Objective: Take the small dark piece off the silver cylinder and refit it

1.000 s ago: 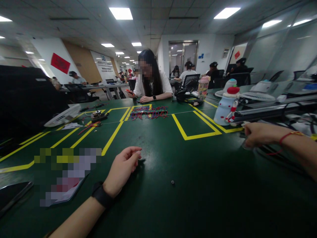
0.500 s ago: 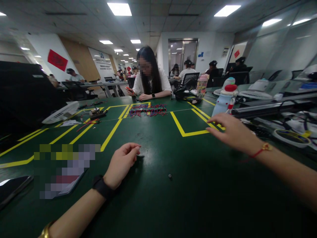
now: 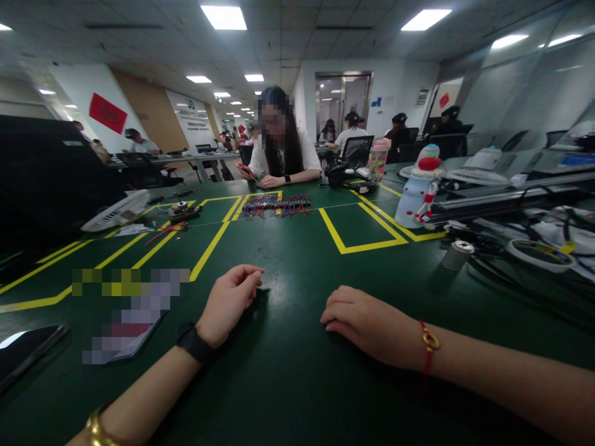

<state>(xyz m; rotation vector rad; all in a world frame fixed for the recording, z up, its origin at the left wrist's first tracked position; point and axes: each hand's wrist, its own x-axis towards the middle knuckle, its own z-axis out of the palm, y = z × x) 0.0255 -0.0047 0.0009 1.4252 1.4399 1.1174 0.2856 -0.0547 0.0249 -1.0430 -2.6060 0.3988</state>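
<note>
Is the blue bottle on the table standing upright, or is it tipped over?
Upright: the blue bottle stands on the green table, its red top above its body.

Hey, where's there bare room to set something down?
The middle, between the left hand and right hand, up toward the bundled wires; also inside the yellow tape outline beside the blue bottle. Crowded: far right, where cables tangle beyond the silver cylinder.

Whatever the right hand (image 3: 372,325) may hold is hidden beneath its curled fingers (image 3: 334,310); anything between the left hand's (image 3: 227,303) thumb and forefinger is too small to tell. The picture's left edge cuts off a black phone (image 3: 28,353). Pixel blocks mask most of a flat lilac item (image 3: 142,344).
</note>
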